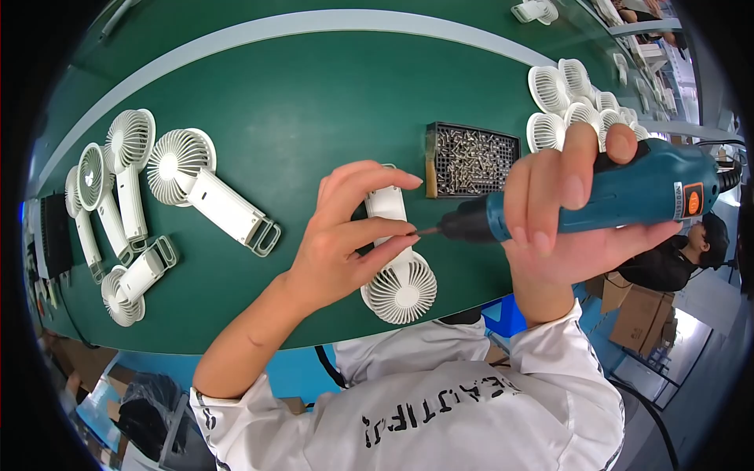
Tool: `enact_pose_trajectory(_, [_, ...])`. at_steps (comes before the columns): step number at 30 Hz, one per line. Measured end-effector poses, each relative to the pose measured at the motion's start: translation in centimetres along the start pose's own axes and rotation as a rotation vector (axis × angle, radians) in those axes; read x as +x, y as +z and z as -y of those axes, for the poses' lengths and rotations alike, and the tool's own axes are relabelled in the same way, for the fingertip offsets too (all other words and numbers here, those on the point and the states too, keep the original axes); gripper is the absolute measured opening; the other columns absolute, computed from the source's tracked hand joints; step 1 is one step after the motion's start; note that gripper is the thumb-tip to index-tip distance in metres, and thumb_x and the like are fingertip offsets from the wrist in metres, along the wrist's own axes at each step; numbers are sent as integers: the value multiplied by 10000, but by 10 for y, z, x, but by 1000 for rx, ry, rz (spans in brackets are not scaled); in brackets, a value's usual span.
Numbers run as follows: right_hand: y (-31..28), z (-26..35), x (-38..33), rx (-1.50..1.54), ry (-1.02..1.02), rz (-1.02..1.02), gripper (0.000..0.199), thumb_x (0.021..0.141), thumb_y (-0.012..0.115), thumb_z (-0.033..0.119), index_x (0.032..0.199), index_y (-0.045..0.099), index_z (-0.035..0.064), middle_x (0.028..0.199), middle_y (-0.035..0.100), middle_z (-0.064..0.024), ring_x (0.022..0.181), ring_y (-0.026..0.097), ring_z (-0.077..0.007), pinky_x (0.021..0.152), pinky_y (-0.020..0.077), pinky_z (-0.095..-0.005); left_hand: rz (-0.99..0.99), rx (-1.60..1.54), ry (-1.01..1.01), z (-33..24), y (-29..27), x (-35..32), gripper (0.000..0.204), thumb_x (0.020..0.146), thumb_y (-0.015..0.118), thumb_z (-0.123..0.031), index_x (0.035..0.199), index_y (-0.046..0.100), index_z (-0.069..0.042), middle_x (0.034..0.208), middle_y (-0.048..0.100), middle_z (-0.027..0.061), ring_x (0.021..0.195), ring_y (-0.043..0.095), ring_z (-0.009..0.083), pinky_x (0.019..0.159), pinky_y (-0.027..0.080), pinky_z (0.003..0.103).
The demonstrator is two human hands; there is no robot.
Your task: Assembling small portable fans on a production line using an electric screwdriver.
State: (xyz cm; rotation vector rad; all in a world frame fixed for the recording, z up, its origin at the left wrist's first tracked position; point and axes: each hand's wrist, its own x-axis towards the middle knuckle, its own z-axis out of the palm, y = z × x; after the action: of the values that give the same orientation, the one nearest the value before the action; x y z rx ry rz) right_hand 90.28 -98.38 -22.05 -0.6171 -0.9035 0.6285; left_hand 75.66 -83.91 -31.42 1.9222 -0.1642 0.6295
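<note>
My right hand [558, 204] is wrapped round a teal electric screwdriver [620, 192], held level with its bit pointing left. The thumb and forefinger of my left hand [334, 243] pinch together at the bit's tip. Whatever sits between them is too small to make out. Under my left hand lies a white handheld fan [400, 292], its round grille toward me and its handle partly hidden by my fingers. Just beyond the screwdriver's nose is a black tray [431, 161] full of small metal screws [471, 159].
Several white handheld fans [181, 166] lie at the left of the green table [314, 94]. More fan heads [550, 90] are heaped at the far right. A cable [730, 179] trails from the screwdriver's rear. Another person [675, 255] sits off to the right, near cardboard boxes [640, 318].
</note>
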Motion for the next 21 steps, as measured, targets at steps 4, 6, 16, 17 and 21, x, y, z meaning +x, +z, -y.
enact_pose_trajectory(4, [3, -9, 12, -32, 10, 60, 679, 875, 514, 672, 1227, 443, 97, 940, 581, -110, 476, 536, -167, 416, 445, -310, -40, 42, -37, 3, -3, -2, 190, 621, 815, -35, 759, 687, -48, 1169, 612, 77, 1077, 546, 292, 895, 406, 402])
enact_pose_trajectory(6, [8, -8, 18, -33, 187, 126, 660, 860, 519, 696, 1177, 447, 121, 916, 588, -127, 468, 532, -181, 422, 449, -321, -36, 31, -71, 1, -4, -2, 186, 623, 814, -34, 755, 683, -48, 1143, 613, 69, 1077, 543, 288, 895, 406, 405])
enact_pose_trajectory(16, [12, -32, 23, -154, 7, 87, 899, 715, 517, 853, 1218, 490, 108, 898, 600, -144, 486, 549, -194, 425, 446, -333, -137, 156, -232, -1, -8, -2, 239, 639, 816, -40, 841, 688, -35, 1190, 561, 80, 1103, 520, 281, 863, 435, 388])
enact_pose_trajectory(17, [11, -34, 24, -151, 8, 91, 899, 715, 517, 853, 1218, 490, 108, 898, 600, -144, 486, 549, -194, 425, 446, -333, -156, 170, -245, -1, -6, -4, 254, 641, 818, -41, 859, 688, -35, 1201, 550, 84, 1110, 515, 280, 848, 441, 383])
enact_pose_trajectory(21, [13, -36, 24, -150, 51, 45, 959, 670, 517, 886, 1222, 495, 103, 918, 606, -151, 499, 566, -205, 430, 448, -334, -193, 130, -288, 1, -4, -7, 274, 646, 820, -40, 884, 685, -32, 1206, 539, 88, 1102, 518, 282, 825, 449, 373])
